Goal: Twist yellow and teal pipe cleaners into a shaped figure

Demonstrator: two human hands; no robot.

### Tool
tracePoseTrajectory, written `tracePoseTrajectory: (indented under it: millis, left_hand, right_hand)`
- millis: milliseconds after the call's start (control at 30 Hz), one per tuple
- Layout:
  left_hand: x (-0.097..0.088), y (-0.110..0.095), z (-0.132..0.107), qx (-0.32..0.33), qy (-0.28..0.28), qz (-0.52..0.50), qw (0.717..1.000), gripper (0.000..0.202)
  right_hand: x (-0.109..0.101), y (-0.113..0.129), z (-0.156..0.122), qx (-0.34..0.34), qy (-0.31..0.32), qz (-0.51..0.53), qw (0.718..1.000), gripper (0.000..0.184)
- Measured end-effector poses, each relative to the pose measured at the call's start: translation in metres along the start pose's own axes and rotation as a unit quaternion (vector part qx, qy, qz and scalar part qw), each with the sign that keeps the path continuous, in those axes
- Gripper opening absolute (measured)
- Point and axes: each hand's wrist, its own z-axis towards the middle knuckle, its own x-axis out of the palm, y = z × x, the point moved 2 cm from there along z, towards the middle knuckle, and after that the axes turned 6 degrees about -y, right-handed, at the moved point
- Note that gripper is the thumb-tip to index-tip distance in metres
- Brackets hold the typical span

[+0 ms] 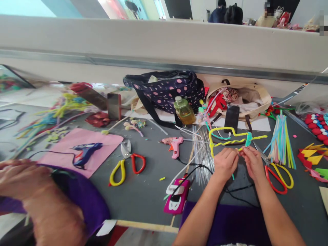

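A bent yellow pipe cleaner forms a long loop with a twisted strand along its lower side. Turquoise pipe cleaner is wound round its right end, where a yellow tip sticks out. My left hand is closed, pinching a yellow piece just below the loop. Close beside it, my right hand pinches at the same yellow piece, right under the turquoise winding. The fingertips hide exactly where each one grips. Scissors with red and yellow handles lie by my right wrist.
A pink glue gun, silver wires and a magenta power strip lie left of my hands. Striped pipe cleaners are bundled at right. Another person's arm is at far left, near a blue glue gun and scissors.
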Motion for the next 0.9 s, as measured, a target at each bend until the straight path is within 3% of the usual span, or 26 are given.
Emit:
tracePoseTrajectory:
  millis: [267,733,900]
  left_hand:
    - [0.0016,-0.0018,0.0016,0.037,0.031,0.039,0.998,0.019]
    - [-0.0005,-0.001,0.0033,0.054,0.023,0.074,0.996,0.018]
    - [0.0008,0.0001,0.0019,0.065,0.025,0.096,0.993,0.019]
  right_hand:
    - [-0.0047,-0.0039,0.0025,0.03,-0.041,-0.015,0.999,0.022]
    - [-0.0064,0.0005,0.0035,0.097,-0.014,-0.032,0.995,0.027]
    - [-0.0044,0.0009,-0.0002,0.108,-0.009,-0.005,0.994,0.02]
